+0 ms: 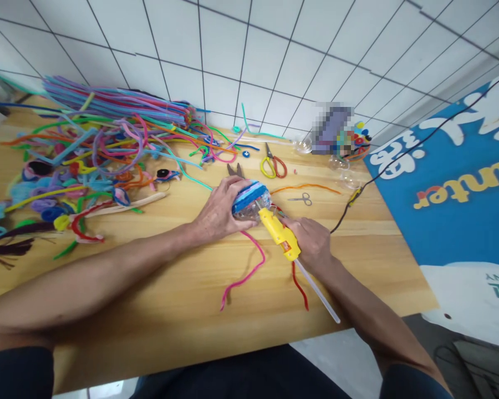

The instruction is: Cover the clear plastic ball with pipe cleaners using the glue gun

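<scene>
My left hand (219, 208) is closed around a clear ball (249, 200) partly covered with blue and white pipe cleaners. In my right hand (310, 239) is a yellow hot glue gun (281, 233), its nozzle at the right side of the ball. A long translucent glue stick (318, 292) sticks out of the gun's back end. Below the ball, a pink pipe cleaner (258, 260) lies curved on the table, and a red pipe cleaner (300, 285) shows under the gun. An orange pipe cleaner (311, 187) extends beyond the ball.
Yellow-and-red-handled scissors (273, 165) and small metal scissors (304, 199) lie on the wooden table (183, 321). Pipe cleaners (120, 108) and twisted pieces heap up on the left. Clear balls (349, 178) stand at the back right. A black cord (393, 160) crosses the right side.
</scene>
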`<state>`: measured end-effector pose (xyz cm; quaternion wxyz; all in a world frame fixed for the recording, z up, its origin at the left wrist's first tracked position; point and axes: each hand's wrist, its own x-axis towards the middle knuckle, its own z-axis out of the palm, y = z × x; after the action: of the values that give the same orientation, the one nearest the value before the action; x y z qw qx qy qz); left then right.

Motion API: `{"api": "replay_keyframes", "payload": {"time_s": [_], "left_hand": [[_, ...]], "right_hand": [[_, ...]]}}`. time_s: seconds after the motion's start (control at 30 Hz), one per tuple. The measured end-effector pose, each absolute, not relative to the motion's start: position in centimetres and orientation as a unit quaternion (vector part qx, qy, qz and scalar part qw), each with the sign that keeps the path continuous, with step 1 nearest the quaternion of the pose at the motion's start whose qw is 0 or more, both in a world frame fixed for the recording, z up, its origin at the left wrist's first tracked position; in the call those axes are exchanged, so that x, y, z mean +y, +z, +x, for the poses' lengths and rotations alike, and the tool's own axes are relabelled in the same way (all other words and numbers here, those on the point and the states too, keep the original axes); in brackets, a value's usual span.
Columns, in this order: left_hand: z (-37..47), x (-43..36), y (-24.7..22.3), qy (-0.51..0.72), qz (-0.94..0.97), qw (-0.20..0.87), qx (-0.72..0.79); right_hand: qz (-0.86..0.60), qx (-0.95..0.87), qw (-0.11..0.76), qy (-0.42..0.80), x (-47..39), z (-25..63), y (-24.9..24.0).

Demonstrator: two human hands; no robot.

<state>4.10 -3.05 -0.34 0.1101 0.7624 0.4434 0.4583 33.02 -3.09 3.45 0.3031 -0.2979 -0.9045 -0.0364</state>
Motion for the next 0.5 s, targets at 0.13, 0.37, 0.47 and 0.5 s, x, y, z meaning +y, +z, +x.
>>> {"api": "replay_keyframes", "payload": {"time_s": [0.13, 0.37, 0.47, 0.5], "left_hand": [[4.10, -3.06, -0.37, 0.459, 0.763, 0.113, 0.441], [4.15, -2.95, -0.54, 0.465, 0.758, 0.118, 0.441], [4.15, -2.93, -0.48, 0.460, 0.756, 0.125, 0.448], [4.14, -2.94, -0.45, 0.459, 0.756, 0.125, 0.448]], "right_hand": [[-0.316, -0.898, 0.306, -0.024, -3.09, 33.03, 3.47], [-0.336, -0.889, 0.307, -0.040, -3.16, 33.25, 3.52], [-0.350, -0.887, 0.300, -0.027, -3.27, 33.33, 3.64], [-0.348, -0.887, 0.304, -0.023, -3.33, 33.29, 3.68]]}}
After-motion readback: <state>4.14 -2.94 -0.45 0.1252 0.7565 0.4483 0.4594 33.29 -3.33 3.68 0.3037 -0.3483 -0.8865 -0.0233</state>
